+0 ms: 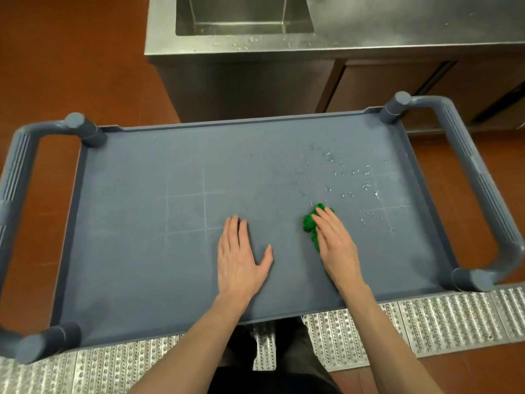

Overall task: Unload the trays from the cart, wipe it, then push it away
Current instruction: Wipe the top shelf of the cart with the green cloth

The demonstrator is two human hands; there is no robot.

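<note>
Cart: the large blue-grey plastic cart (170, 274) stands in front of the person, top shelf bare of trays, ringed by a low raised rim. It looks stiff and fairly light for its bulk, likely to roll easily once pushed.
Hold points: the ribbed looped handle at the left end (17, 172) and its twin at the right end (477, 177) — either looks like the natural place to take it for the push.
Steel desk: a stainless desk with a sunken sink (244, 15) sits just beyond the cart, its surface wet.
Left hand (241, 257): the grip is spread, palm flat on the shelf, holding nothing — probably bracing.
Right hand (335, 240): fingers laid flat and pressing down on the cloth, not pinching it.
Cloth: the small crumpled green wiping cloth (309, 223) is soft and bunches easily.
Droplets: scattered water drops (349, 177) lie right of the cloth; the wet plastic is likely slippery.
Writing: none readable.
</note>
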